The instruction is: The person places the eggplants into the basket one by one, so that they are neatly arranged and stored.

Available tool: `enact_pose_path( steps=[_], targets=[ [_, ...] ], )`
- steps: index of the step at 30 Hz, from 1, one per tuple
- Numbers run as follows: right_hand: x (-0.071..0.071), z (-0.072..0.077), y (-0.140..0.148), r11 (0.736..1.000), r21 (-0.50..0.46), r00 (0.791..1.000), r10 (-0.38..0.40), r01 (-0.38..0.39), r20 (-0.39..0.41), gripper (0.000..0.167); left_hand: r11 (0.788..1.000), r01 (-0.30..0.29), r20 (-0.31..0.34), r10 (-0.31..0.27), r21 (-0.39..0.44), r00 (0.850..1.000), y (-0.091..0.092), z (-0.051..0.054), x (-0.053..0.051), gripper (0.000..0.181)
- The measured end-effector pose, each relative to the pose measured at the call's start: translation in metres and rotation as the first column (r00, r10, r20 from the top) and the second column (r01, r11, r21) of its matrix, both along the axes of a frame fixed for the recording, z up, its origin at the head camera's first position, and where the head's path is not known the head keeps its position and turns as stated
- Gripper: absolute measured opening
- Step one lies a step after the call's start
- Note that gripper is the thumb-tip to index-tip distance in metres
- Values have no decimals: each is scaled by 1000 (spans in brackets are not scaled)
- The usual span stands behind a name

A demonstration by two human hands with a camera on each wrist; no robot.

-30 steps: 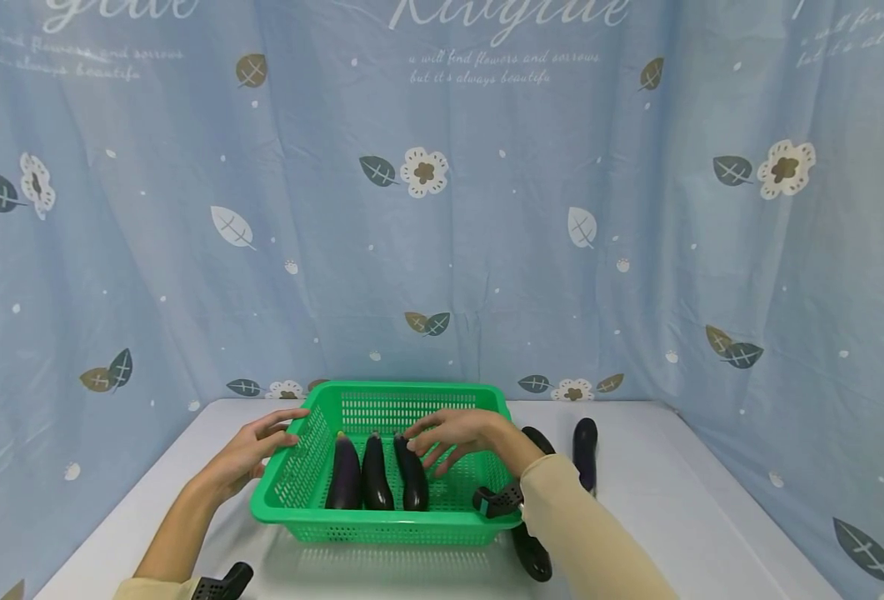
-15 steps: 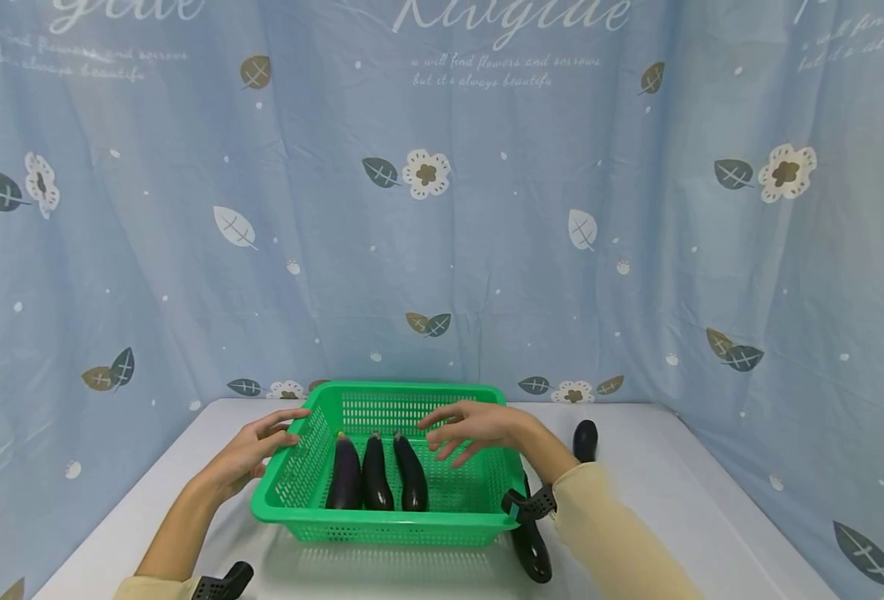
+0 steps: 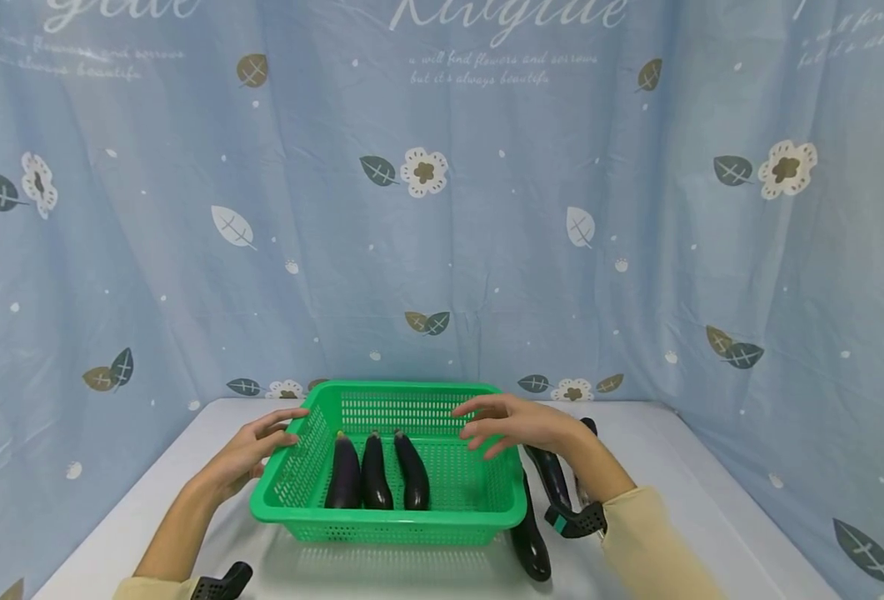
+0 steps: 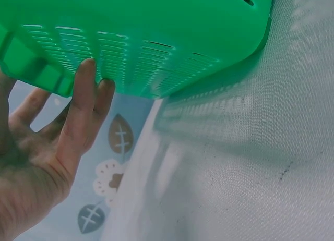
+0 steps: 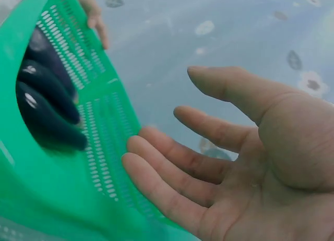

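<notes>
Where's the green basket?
In the head view, the green basket sits low, near centre, on the white table, with the left hand at its left rim.

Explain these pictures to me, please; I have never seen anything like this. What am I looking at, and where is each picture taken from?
No machine arms here, just a person's bare left hand and right hand. The wide picture comes from a camera worn on the head, looking forward and down. The two close ones are taken from the wrists, one for each hand. On the white table stands a green basket with three dark eggplants inside. More eggplants lie to its right, partly hidden. The left hand touches the basket's left side; the right hand is by its right end, holding nothing.
</notes>
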State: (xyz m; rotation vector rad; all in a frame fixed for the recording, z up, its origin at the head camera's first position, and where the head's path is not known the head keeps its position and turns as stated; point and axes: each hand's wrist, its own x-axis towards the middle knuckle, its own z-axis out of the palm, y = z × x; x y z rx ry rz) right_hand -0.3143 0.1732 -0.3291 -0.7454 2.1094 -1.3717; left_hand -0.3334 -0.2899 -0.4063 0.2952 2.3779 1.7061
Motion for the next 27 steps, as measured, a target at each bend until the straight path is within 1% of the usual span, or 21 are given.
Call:
enact_pose_path(
  steps=[4, 7, 12, 17, 22, 27],
  targets=[
    [6, 3, 20, 998, -14, 998, -54, 53, -45, 46, 1000, 3, -6, -3, -1, 1000, 0, 0, 0, 61],
    [9, 3, 35, 994, -23, 990, -107, 106, -89, 47, 1000, 2, -7, -2, -17, 1000, 0, 1, 0, 61],
    [13, -4, 54, 988, -20, 974, -153, 151, -166, 46, 1000, -4, -3, 4, -26, 1000, 1, 1, 0, 61],
    [18, -11, 66, 983, -19, 952, -184, 185, -243, 48, 1000, -2, 3, 2, -21, 1000, 1, 1, 1, 61],
    [20, -18, 78, 977, -38, 935, -211, 209, -286, 43, 1000, -2, 0, 3, -31, 1000, 2, 1, 1, 61],
    [20, -25, 91, 971, -50, 927, -237, 233, -290, 42, 1000, -5, 3, 5, -31, 1000, 2, 1, 0, 61]
  ],
)
